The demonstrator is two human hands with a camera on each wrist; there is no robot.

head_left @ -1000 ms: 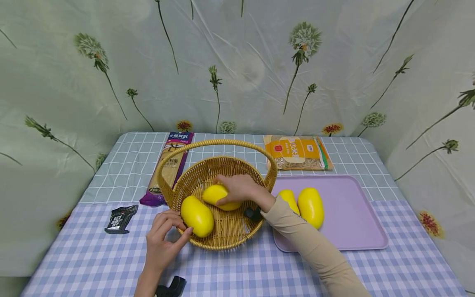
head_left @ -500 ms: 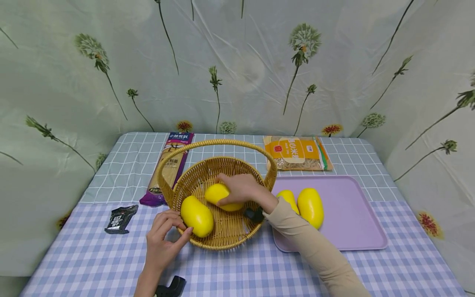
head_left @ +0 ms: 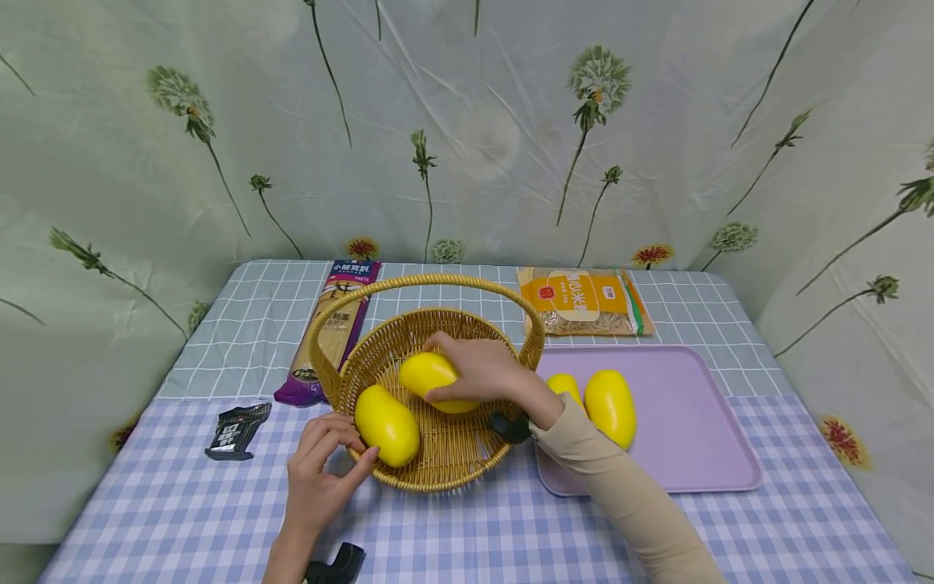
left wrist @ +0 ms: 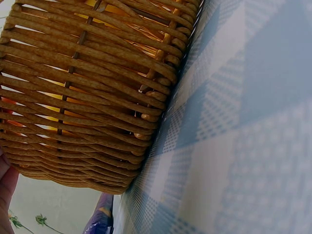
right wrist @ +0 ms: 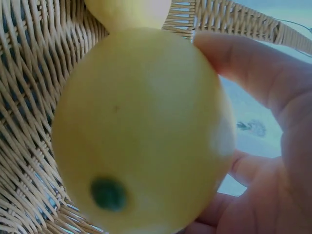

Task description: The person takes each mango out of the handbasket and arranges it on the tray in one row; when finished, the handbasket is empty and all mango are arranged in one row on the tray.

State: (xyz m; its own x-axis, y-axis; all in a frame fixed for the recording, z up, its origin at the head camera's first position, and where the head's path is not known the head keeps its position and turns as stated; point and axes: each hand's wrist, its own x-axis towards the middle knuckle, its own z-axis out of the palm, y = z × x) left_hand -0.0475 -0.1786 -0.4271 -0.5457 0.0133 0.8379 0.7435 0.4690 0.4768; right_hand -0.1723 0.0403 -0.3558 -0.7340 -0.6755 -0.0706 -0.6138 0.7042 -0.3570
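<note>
A woven wicker basket (head_left: pixel 438 478) with a tall arched handle stands mid-table. At its near-left rim, my left hand (head_left: pixel 321 466) pinches the edge between thumb and fingers; the left wrist view shows the basket's woven side (left wrist: pixel 87 97) up close. My right hand (head_left: pixel 481 369) reaches inside and grips a yellow mango (head_left: pixel 430 375), thumb on the near side and fingers on the far side. In the right wrist view that mango (right wrist: pixel 146 126) shows a dark green stem spot. Another mango (head_left: pixel 388 426) lies in the basket's left part, beside the left thumb.
Right of the basket, a lilac tray (head_left: pixel 686 422) bears two mangoes (head_left: pixel 611 410), one partly behind the right sleeve. Behind lie a purple pasta pack (head_left: pixel 321 341) and an orange noodle bag (head_left: pixel 587 302). A small black packet (head_left: pixel 237 431) sits at the left.
The held mango and my right hand have shifted slightly within the basket, and the right wrist has moved a little rightward. My left hand stays on the rim.
</note>
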